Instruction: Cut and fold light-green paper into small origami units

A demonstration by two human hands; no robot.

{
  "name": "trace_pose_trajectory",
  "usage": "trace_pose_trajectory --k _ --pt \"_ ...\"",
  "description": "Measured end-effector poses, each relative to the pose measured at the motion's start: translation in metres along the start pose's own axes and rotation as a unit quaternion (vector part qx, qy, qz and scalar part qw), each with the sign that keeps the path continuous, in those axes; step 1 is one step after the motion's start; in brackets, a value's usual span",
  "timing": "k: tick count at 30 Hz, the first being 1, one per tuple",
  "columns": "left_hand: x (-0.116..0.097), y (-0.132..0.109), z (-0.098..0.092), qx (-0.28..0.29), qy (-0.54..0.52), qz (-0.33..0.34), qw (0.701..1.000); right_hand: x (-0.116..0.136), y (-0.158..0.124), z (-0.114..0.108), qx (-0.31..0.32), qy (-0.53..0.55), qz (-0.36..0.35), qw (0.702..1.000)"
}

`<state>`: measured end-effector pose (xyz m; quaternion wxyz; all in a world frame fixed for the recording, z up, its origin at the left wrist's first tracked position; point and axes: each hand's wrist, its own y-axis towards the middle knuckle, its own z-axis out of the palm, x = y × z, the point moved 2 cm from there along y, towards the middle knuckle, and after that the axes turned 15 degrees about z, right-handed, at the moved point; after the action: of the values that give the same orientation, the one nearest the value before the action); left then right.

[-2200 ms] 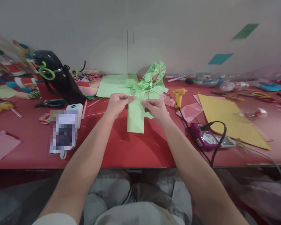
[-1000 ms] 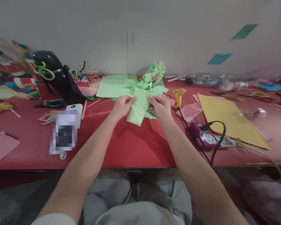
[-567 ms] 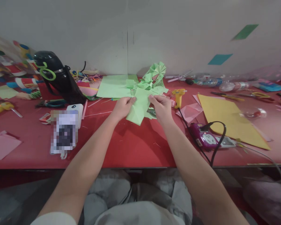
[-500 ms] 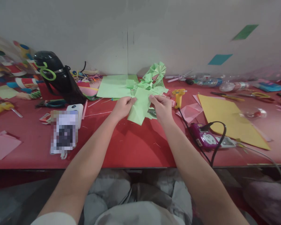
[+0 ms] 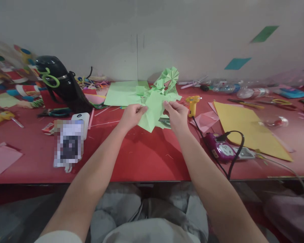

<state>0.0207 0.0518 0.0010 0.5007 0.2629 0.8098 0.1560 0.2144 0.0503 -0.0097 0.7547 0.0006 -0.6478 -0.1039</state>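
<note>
A creased piece of light green paper (image 5: pixel 153 109) is held up over the red table. My left hand (image 5: pixel 133 115) pinches its left edge between thumb and fingers. On the opposite edge, my right hand (image 5: pixel 176 113) closes its thumb and fingers on the same paper. Just behind stand folded green paper shapes (image 5: pixel 170 76), with flat green sheets (image 5: pixel 123 93) to their left. Scissors, partly hidden, lie beneath the paper near my right hand.
A yellow glue gun (image 5: pixel 192 104) stands right of my right hand, its cord running to a purple power strip (image 5: pixel 220 148). Yellow card (image 5: pixel 248 130) lies farther right. On the left are a black bottle (image 5: pixel 63 82) and a phone (image 5: pixel 69 141).
The held green paper has turned slightly and its lower corner has risen a little. My right hand has shifted slightly right. Both hands keep hold of the paper.
</note>
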Motion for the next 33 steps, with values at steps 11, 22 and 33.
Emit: trace_pose_trajectory --k 11,22,33 --pt "0.003 0.0 -0.003 0.029 -0.046 -0.011 0.998 -0.001 0.002 0.0 -0.034 -0.012 0.001 0.999" --pt "0.008 -0.002 -0.005 0.081 -0.114 -0.031 0.99 0.001 0.006 -0.005 -0.067 0.025 0.021 0.997" --pt "0.0 -0.004 -0.01 0.068 -0.046 -0.078 0.994 0.003 0.006 -0.006 -0.064 0.007 0.014 0.998"
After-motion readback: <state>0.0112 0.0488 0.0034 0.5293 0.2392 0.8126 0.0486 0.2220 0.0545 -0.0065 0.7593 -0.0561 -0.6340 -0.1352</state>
